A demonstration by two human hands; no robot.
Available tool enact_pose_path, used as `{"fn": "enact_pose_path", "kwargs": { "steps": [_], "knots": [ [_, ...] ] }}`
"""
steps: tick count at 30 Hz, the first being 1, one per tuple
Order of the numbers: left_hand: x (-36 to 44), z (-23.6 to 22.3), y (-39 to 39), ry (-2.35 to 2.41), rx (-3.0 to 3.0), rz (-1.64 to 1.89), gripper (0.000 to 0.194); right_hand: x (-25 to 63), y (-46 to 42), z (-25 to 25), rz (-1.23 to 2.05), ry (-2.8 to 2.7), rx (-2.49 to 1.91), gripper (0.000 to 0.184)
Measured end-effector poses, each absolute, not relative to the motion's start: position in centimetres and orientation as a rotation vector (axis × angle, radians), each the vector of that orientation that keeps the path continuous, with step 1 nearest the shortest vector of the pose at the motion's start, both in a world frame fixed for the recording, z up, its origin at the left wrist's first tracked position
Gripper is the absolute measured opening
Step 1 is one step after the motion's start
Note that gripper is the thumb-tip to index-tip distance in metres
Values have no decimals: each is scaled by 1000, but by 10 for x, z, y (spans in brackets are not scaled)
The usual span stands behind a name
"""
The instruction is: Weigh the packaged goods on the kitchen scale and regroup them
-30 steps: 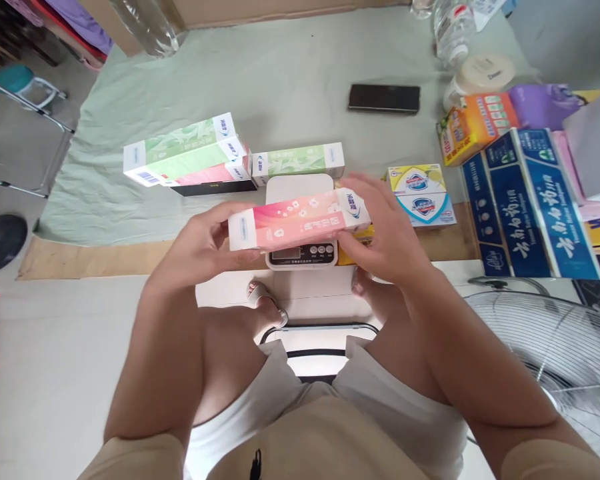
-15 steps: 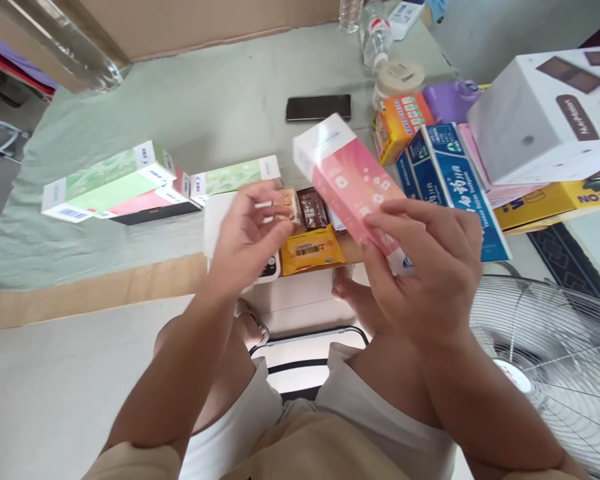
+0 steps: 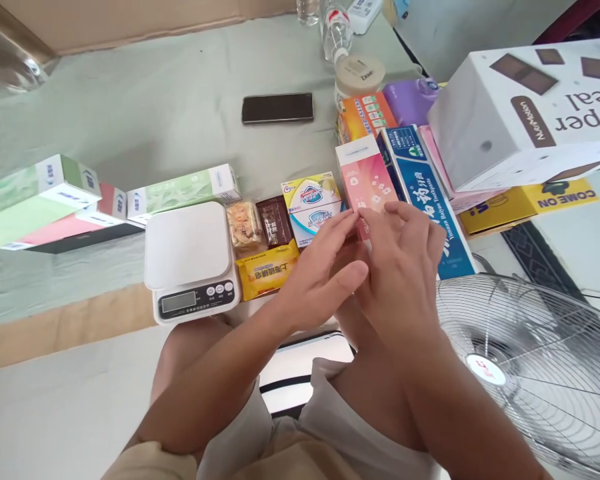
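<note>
A pink carton (image 3: 367, 173) with white flower marks and a white end lies at the table's front edge, between a soap box (image 3: 312, 193) and a blue toothpaste box (image 3: 423, 190). My right hand (image 3: 400, 267) grips its near end, which the fingers cover. My left hand (image 3: 325, 273) is open, fingers stretched out, with its fingertips by the carton's left side and near the right hand's fingers. Below the left hand's wrist side, a yellow soap packet (image 3: 267, 270) lies in front of a brown packet (image 3: 275, 222) and a clear-wrapped tan block (image 3: 245, 227).
A white kitchen scale (image 3: 187, 250) stands at the front edge, left of the packets. Green cartons (image 3: 185, 190) lie behind it. A phone (image 3: 277, 108) lies farther back. At right are a large white box (image 3: 485, 127) and, below, a fan (image 3: 500, 373).
My right hand has lowered the pink carton from the air to beside the blue toothpaste box. My left hand has moved right, from above the scale to the carton. The view has shifted right.
</note>
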State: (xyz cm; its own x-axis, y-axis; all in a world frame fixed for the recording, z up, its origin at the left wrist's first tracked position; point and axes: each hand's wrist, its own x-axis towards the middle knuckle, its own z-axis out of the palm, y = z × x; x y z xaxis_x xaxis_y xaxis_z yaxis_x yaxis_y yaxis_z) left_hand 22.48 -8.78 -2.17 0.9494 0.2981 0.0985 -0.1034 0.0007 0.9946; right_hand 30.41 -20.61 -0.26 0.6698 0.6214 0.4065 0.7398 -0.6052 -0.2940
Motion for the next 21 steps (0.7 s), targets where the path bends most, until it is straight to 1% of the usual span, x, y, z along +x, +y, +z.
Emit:
{"fn": "enact_pose_path", "kwargs": {
  "steps": [4, 6, 8, 12, 14, 17, 19, 21],
  "knots": [
    [226, -18, -93, 160, 1401, 175, 92, 305, -203, -8, -325, -1021, -2496, 43],
    [225, -15, -94, 183, 1394, 155, 95, 304, -202, -11, -288, -1036, -2511, 43],
    [224, -13, -93, 191, 1438, 153, 93, 300, -201, -12, -253, -1098, -2501, 48],
    [221, -14, -88, 205, 1534, 176, 83, 289, -200, -14, -251, -1248, -2439, 63],
    [218, -18, -86, 231, 1547, 188, 82, 286, -200, -15, -231, -1303, -2430, 66],
    [211, -22, -82, 254, 1529, 206, 78, 284, -200, -12, -115, -1357, -2397, 63],
    [206, -20, -78, 244, 1523, 278, 71, 285, -199, -8, -47, -1361, -2300, 53],
    [199, -17, -71, 237, 1571, 411, 59, 284, -197, -2, -26, -1356, -2158, 42]
  ]
}}
